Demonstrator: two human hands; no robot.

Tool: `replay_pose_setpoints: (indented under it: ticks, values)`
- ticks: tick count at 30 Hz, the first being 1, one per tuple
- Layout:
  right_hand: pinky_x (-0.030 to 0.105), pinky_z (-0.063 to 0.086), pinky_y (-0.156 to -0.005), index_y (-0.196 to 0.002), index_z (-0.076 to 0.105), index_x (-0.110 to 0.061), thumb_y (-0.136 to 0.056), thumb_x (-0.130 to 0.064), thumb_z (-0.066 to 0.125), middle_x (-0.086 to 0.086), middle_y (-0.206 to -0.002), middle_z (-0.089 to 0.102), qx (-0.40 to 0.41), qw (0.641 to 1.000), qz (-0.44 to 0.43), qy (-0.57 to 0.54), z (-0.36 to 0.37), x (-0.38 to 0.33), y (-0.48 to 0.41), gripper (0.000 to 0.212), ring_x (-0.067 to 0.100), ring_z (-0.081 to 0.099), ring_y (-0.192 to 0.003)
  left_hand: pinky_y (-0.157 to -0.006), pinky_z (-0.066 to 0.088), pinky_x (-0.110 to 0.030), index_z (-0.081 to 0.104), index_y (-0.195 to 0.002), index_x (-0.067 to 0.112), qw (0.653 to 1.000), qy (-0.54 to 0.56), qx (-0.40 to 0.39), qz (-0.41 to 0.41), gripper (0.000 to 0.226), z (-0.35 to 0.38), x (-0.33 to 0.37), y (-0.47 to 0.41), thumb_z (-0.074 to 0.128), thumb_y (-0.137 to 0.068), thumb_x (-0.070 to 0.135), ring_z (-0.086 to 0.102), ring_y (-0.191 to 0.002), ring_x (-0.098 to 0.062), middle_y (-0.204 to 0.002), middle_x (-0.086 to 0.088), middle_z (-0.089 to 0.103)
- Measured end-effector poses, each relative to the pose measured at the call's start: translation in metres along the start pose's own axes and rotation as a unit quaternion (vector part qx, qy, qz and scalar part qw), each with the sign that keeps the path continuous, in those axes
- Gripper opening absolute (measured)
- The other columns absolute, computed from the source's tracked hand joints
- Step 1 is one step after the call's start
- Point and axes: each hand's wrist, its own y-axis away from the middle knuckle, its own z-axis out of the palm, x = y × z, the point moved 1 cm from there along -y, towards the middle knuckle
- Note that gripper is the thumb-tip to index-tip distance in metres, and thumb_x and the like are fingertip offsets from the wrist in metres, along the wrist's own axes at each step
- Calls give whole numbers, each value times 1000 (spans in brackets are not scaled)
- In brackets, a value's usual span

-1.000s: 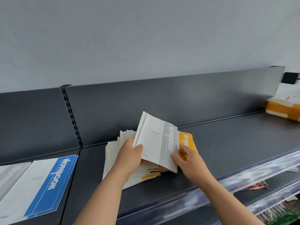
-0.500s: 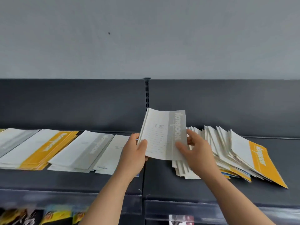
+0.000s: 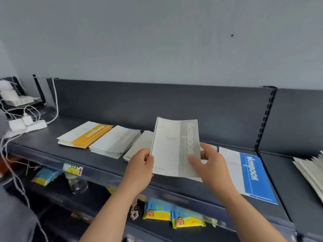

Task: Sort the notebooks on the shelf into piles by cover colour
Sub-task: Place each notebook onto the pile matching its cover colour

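Grey-striped notebook [image 3: 175, 147] held upright at frame centre above the dark shelf [image 3: 43, 142], left hand [image 3: 139, 169] fingers gripping its left edge, right hand [image 3: 210, 165] fingers pinching its right side, yellow pile [image 3: 85, 134] left, blue notebook [image 3: 251, 175] right.

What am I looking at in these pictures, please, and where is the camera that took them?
There is no machine here: a person works with bare hands, and one wide-angle camera worn on their head takes every picture, looking forward and down. On the dark shelf lie a yellow pile, a grey pile beside it, a blue notebook further right, and a loose stack at the right edge. The left hand and the right hand together hold a grey notebook up above the shelf, one at each side edge. The job is sorting by cover colour.
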Motion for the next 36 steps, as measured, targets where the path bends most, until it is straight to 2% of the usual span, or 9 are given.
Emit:
replay_pose_setpoints:
  ticks: [5,8,14,20,24,28,30,33,36]
  values:
    - [22,54,-63,-121,57,-27,-88,-22,62,-13,-88,67,-18,1000,8,-3,75,-22,-12,34,7,64,-80,-75,57,-27,61,-107,21,999,-31,17,-21,22,-59,-48,-27,39,-100,18,61,-90,-4,-103,8,66]
    - [18,53,-60,-123,55,-26,-88,-24,62,-15,-90,65,-33,999,17,4,109,-29,-26,36,5,63,-79,-77,57,-33,62,-105,18,998,-47,24,-32,22,-80,-70,-45,40,-99,17,62,-88,-9,-99,6,67]
    - [18,49,-59,-122,56,-23,-87,-25,62,-9,-88,67,-49,998,35,19,155,-31,-64,36,8,64,-79,-65,51,-23,62,-99,16,994,-86,58,-34,24,-97,-102,-84,38,-99,16,61,-85,-11,-94,4,66]
    - [30,55,-72,-123,54,-22,-86,-28,63,-8,-93,68,-71,995,46,52,196,-37,-105,38,11,64,-84,-55,40,-20,62,-92,16,985,-146,83,-45,25,-116,-127,-124,38,-100,16,57,-75,-11,-87,4,64]
    - [38,53,-86,-123,54,-22,-87,-33,61,-5,-104,67,-71,990,50,113,222,-45,-120,39,17,63,-94,-64,50,-37,64,-93,9,977,-187,93,-51,26,-129,-147,-150,39,-98,15,59,-77,-21,-86,-3,64]
    - [40,42,-98,-116,60,-26,-85,-32,57,-6,-96,67,-59,983,38,171,246,-48,-133,32,19,58,-96,-51,35,-28,52,-70,17,967,-228,97,-62,29,-141,-163,-171,41,-97,14,48,-67,-20,-74,-1,54]
    - [36,37,-100,-112,61,-25,-85,-34,55,-5,-94,67,-63,978,40,195,258,-48,-137,29,19,56,-97,-54,30,-26,43,-66,20,959,-261,96,-56,32,-146,-170,-180,41,-97,15,45,-72,-18,-75,0,50]
    - [33,33,-98,-112,60,-20,-88,-37,54,-2,-101,64,-80,965,52,244,269,-50,-138,30,21,50,-106,-62,35,-25,55,-83,13,949,-300,84,-53,21,-150,-178,-190,41,-98,16,47,-81,-17,-89,-3,55]
    - [31,35,-92,-99,59,-17,-90,-39,53,1,-99,59,-97,951,64,285,274,-51,-136,25,22,45,-111,-73,42,-26,61,-109,9,944,-320,68,-47,20,-151,-182,-196,45,-97,12,49,-95,-19,-107,-6,53]
